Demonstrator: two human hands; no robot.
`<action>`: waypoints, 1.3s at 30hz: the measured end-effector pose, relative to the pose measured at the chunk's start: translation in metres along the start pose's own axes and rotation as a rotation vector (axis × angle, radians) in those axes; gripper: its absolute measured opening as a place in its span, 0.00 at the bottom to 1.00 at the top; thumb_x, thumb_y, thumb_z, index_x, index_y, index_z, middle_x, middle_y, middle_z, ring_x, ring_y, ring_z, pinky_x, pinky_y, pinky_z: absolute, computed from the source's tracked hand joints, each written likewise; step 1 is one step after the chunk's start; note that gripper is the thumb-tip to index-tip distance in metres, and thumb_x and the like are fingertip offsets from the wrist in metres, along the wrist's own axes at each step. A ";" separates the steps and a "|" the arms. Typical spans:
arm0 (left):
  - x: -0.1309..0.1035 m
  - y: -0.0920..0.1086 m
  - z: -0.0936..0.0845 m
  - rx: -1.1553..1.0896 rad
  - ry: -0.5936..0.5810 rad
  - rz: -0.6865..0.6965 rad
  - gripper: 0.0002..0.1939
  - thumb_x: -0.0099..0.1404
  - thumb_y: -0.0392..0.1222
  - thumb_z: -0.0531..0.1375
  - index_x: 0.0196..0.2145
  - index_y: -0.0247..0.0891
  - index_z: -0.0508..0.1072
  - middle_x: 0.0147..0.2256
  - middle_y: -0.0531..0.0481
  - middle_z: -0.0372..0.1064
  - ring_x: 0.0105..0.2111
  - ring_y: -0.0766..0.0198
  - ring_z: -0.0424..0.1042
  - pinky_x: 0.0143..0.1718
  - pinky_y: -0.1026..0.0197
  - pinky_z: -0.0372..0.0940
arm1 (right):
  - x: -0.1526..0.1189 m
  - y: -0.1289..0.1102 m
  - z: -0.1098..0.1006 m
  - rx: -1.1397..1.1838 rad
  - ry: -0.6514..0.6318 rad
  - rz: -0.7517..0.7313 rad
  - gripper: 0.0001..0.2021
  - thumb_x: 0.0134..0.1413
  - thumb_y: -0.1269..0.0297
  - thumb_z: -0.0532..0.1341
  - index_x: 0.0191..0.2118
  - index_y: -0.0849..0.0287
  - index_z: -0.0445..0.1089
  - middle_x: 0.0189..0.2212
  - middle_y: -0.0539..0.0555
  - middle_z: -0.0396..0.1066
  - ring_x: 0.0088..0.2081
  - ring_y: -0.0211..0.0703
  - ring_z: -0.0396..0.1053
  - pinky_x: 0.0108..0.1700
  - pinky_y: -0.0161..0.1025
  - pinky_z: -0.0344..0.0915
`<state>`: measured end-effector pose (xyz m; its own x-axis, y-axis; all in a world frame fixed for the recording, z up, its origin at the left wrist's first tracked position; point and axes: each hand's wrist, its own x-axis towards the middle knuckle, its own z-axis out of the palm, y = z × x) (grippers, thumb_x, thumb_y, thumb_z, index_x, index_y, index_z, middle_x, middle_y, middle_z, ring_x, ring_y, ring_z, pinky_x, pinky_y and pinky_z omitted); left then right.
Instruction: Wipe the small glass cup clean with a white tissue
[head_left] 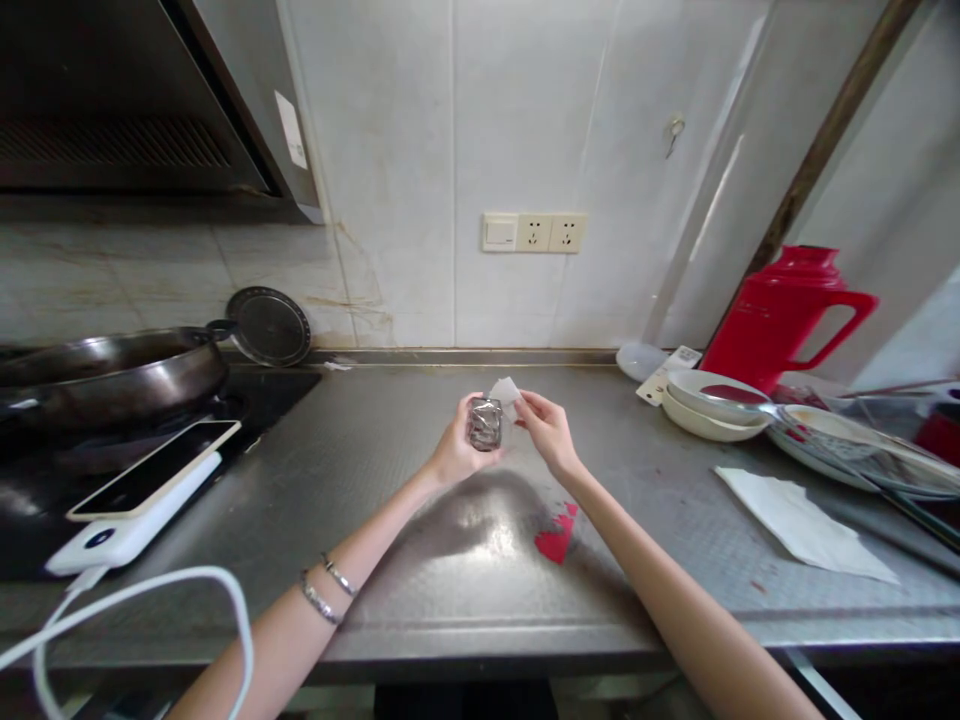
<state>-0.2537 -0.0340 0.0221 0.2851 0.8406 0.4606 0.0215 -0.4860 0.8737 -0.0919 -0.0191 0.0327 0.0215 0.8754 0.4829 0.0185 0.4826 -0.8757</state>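
Note:
My left hand (456,452) is closed around a small, clear, squarish glass container (484,424), held above the middle of the metal counter. Between the fingers of my right hand (548,425) is a piece of white tissue (505,394), pinched close to the container's upper right edge. Whether the tissue touches the glass I cannot tell. Torn red scraps (555,541) lie on the counter below my right wrist.
At the left, a metal pan (112,375) sits on the black stove, beside a phone (157,470) on a white power bank (135,520). A white cable (172,575) loops near my left forearm. To the right are a red thermos (780,320), bowls (712,425) and tissue (799,520).

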 end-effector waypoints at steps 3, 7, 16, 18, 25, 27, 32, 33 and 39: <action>-0.003 0.000 0.002 0.059 -0.010 0.007 0.43 0.46 0.36 0.68 0.56 0.42 0.52 0.48 0.46 0.65 0.42 0.61 0.70 0.45 0.60 0.64 | -0.001 -0.003 0.000 -0.113 0.004 -0.149 0.17 0.54 0.52 0.60 0.41 0.59 0.75 0.37 0.56 0.77 0.40 0.48 0.73 0.43 0.42 0.70; -0.005 -0.002 0.006 0.119 0.031 0.012 0.46 0.46 0.34 0.67 0.58 0.39 0.49 0.50 0.43 0.64 0.44 0.58 0.69 0.47 0.58 0.64 | -0.009 -0.008 0.004 -0.249 -0.043 -0.225 0.15 0.58 0.55 0.56 0.42 0.58 0.75 0.37 0.54 0.77 0.38 0.46 0.74 0.41 0.39 0.69; -0.004 -0.021 0.009 0.084 0.125 -0.031 0.45 0.46 0.34 0.66 0.59 0.38 0.50 0.47 0.44 0.67 0.40 0.61 0.71 0.43 0.60 0.66 | -0.024 -0.019 0.010 -0.372 -0.108 -0.372 0.14 0.61 0.64 0.53 0.46 0.53 0.74 0.43 0.53 0.76 0.43 0.47 0.75 0.44 0.39 0.69; -0.002 -0.025 0.008 0.043 0.158 -0.052 0.45 0.46 0.34 0.66 0.58 0.39 0.50 0.46 0.45 0.67 0.39 0.63 0.70 0.42 0.60 0.66 | -0.025 -0.022 0.011 -0.365 -0.120 -0.381 0.14 0.60 0.64 0.53 0.45 0.54 0.74 0.42 0.53 0.77 0.43 0.47 0.75 0.43 0.39 0.69; 0.002 -0.030 0.002 0.050 0.164 -0.071 0.42 0.44 0.33 0.67 0.55 0.38 0.54 0.41 0.48 0.69 0.36 0.63 0.71 0.40 0.60 0.66 | -0.017 -0.021 0.007 -0.244 0.060 -0.268 0.12 0.58 0.60 0.56 0.37 0.60 0.75 0.31 0.53 0.77 0.32 0.43 0.73 0.34 0.35 0.67; 0.000 -0.028 0.002 0.079 0.134 -0.049 0.42 0.44 0.32 0.67 0.55 0.38 0.54 0.41 0.48 0.69 0.38 0.62 0.71 0.41 0.60 0.65 | -0.013 -0.020 0.006 -0.202 0.174 -0.251 0.12 0.58 0.59 0.57 0.38 0.60 0.75 0.33 0.54 0.77 0.33 0.42 0.73 0.34 0.35 0.68; -0.005 -0.020 0.010 0.210 0.072 0.032 0.40 0.44 0.30 0.66 0.54 0.37 0.56 0.45 0.44 0.67 0.44 0.57 0.69 0.46 0.56 0.64 | -0.013 -0.020 0.005 -0.342 0.154 -0.313 0.12 0.59 0.61 0.56 0.39 0.60 0.74 0.33 0.54 0.77 0.33 0.42 0.74 0.35 0.35 0.68; -0.006 -0.018 0.012 0.234 0.070 0.044 0.38 0.44 0.30 0.65 0.53 0.37 0.57 0.45 0.44 0.66 0.44 0.56 0.69 0.45 0.56 0.64 | -0.014 -0.020 0.006 -0.387 0.093 -0.341 0.11 0.59 0.62 0.56 0.39 0.59 0.74 0.33 0.54 0.77 0.33 0.43 0.74 0.36 0.35 0.69; -0.006 -0.009 0.015 0.281 0.071 0.053 0.36 0.44 0.29 0.63 0.52 0.35 0.59 0.40 0.47 0.67 0.37 0.60 0.69 0.36 0.60 0.65 | -0.019 -0.018 0.009 -0.539 -0.123 -0.525 0.13 0.61 0.69 0.52 0.45 0.56 0.72 0.39 0.55 0.77 0.40 0.43 0.76 0.42 0.36 0.71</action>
<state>-0.2411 -0.0383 0.0089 0.2253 0.8219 0.5232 0.2757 -0.5689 0.7749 -0.1016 -0.0437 0.0392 -0.2355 0.5469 0.8034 0.4820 0.7835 -0.3921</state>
